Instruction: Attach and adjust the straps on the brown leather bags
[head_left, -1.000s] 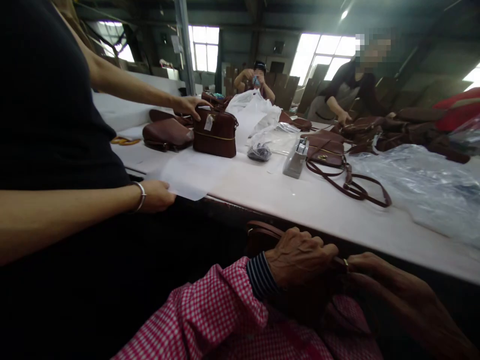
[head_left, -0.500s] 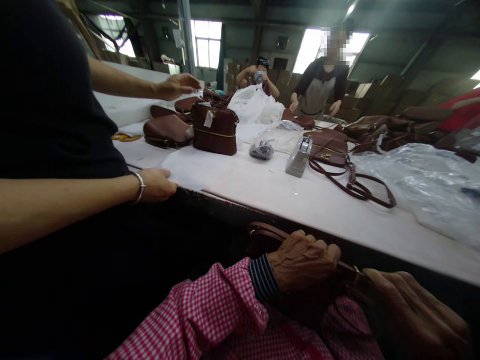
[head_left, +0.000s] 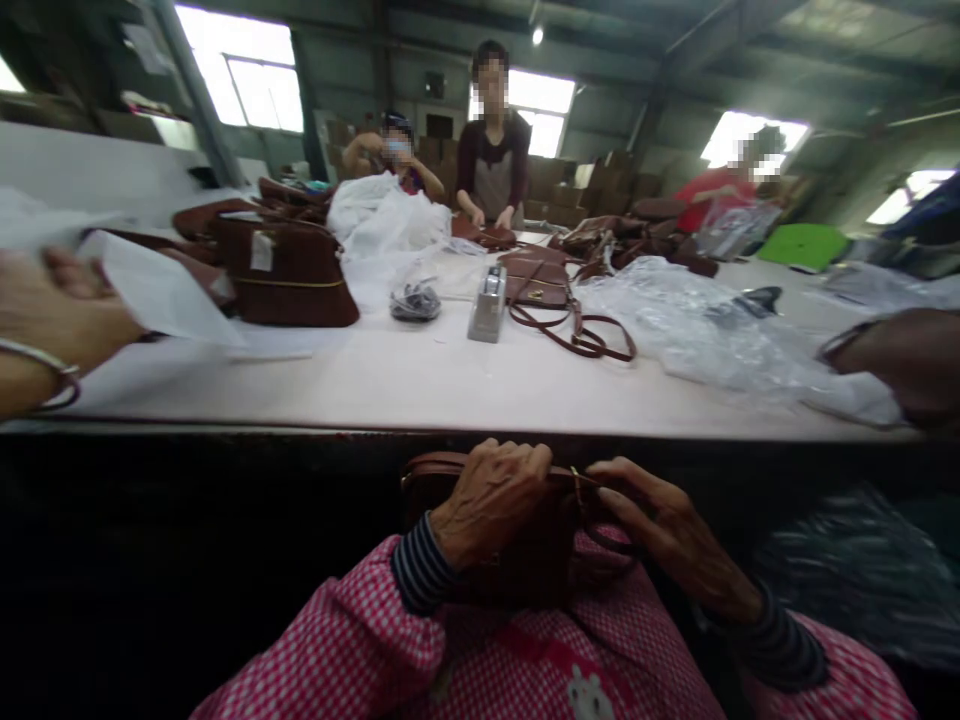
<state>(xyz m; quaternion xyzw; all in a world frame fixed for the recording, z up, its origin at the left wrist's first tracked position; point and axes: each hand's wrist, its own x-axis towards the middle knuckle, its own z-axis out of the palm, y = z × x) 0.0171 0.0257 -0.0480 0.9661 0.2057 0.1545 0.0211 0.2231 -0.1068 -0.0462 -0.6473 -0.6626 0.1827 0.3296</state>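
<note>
A dark brown leather bag rests on my lap below the table edge. My left hand is wrapped over its top edge. At the bag's right end, beside a small gold-coloured metal fitting, my right hand pinches the thin brown strap. The lower part of the bag is in shadow. On the table ahead lies another brown bag with its strap looped to the right, next to a grey tape dispenser.
An upright brown bag with a tag stands left. A person's hand with a bracelet holds white paper there. Clear plastic lies right, a dark bundle near the middle. Several people are across the table.
The view has swung right. My right hand, blurred and extended before, is now bent in at the strap. The co-worker's hand has lifted white paper. My left hand still grips the bag.
</note>
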